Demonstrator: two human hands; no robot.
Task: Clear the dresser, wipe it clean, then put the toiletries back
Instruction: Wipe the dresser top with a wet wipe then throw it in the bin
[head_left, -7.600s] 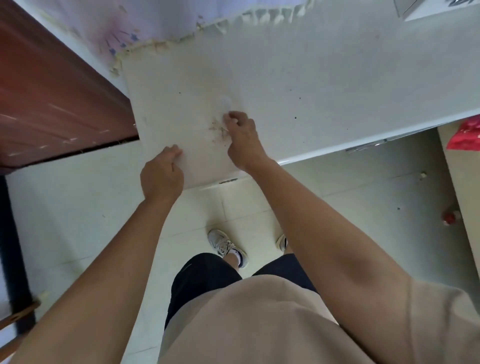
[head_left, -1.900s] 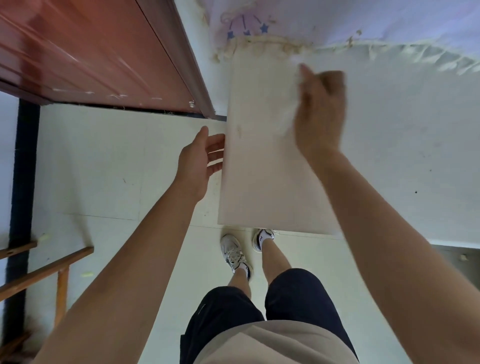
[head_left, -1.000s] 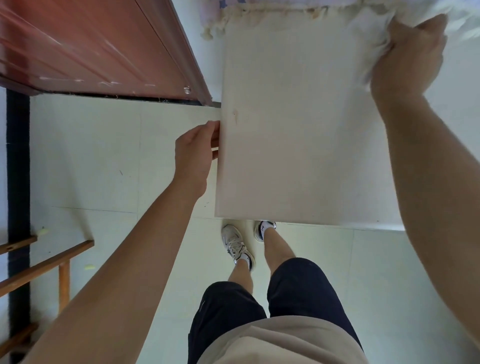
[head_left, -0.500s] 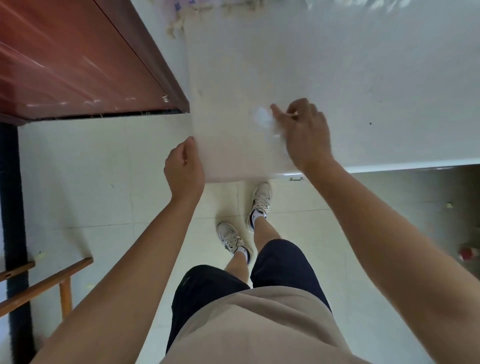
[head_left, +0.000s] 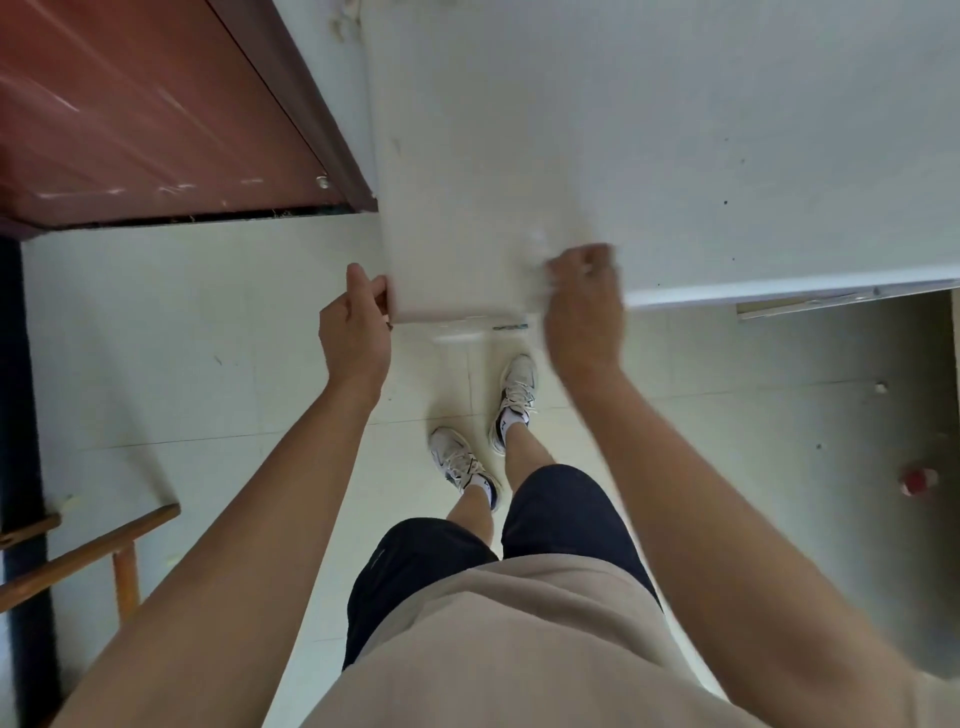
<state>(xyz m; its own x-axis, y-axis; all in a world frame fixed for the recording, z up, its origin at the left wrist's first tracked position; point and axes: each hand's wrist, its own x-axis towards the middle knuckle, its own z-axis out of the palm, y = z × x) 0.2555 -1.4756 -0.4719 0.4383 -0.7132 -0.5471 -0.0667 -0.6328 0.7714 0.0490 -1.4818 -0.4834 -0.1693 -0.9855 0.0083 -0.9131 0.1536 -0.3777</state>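
Our right hand (head_left: 584, 306), clenched on a blurred white tissue (head_left: 537, 243) at the front edge of the counter (head_left: 623, 130), may overshoot and drop it, we judge, while our left hand (head_left: 358, 327) grips the corner.

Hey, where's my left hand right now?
In the head view, your left hand holds the near left corner of the dresser, below the red-brown door; the right hand, curled on a wipe, is further right along the front edge.
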